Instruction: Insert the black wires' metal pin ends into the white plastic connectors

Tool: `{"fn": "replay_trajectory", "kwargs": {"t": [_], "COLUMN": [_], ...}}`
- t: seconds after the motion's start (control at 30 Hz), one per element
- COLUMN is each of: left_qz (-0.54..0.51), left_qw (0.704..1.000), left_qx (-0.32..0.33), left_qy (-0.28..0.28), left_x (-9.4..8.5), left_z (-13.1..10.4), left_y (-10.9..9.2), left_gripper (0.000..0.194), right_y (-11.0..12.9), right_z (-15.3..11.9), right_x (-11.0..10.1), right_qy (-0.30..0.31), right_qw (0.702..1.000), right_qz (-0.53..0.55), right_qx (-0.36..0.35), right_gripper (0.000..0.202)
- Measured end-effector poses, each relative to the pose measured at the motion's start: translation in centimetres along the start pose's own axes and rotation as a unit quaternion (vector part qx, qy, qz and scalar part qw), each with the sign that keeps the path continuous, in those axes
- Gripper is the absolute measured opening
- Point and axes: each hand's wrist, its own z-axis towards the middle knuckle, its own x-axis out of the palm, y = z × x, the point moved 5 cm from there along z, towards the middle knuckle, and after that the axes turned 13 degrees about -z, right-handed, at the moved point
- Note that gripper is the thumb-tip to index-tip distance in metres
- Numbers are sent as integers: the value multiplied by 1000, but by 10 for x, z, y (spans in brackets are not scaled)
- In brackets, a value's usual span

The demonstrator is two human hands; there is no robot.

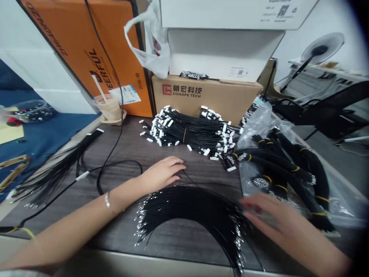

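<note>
One black wire bundle [190, 202], my L grip [165, 172] & blurry R grip [275, 216] nr it, can't tell if either's closed tbh.

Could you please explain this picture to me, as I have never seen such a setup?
There is no machine here: this one picture comes from a camera worn on a person's head, looking forward and down at their bare left hand and right hand. On the dark table lie loose black wires with silvery tips, spread in a curve. Behind them sits a tied bundle of white-ended cables; to the right, thick black bundles lie on clear plastic. The left hand is palm down behind the loose wires; the right, blurred, is by their right end. Whether either grip holds a wire, I cannot tell.
</note>
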Motion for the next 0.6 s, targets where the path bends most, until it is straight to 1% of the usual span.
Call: {"fn": "replay_trajectory", "kwargs": {"t": [0.03,0.1,0.17,0.2,0.3,0.37,0.43,0.5,0.6], "left_qz": [0,2,7,10,21,23,21,17,-10], "left_qw": [1000,999,999,999,998,998,998,998,997], "left_qx": [12,26,27,23,13,4,-11,-27,-59], "left_qy": [13,32,42,45,56,63,63,58,47], "left_x": [3,9,14,16,18,14,6,-4,-17], "left_z": [10,23,28,28,24,23,22,21,13], "left_y": [2,6,9,10,10,9,7,2,-11], "left_gripper": [30,20,13,13,17,20,22,23,20], "right_y": [5,15,22,25,28,27,25,19,11], "right_z": [17,45,62,65,67,66,68,70,66], "right_x": [6,19,33,38,45,42,35,28,25], "right_qy": [35,70,91,99,116,128,131,126,135], "right_qw": [999,995,993,992,990,989,989,992,991], "right_qz": [6,15,13,13,21,28,28,23,7], "right_qx": [-33,-70,-77,-77,-76,-71,-56,-20,24], "right_gripper": [18,16,9,7,14,17,18,18,19]}}
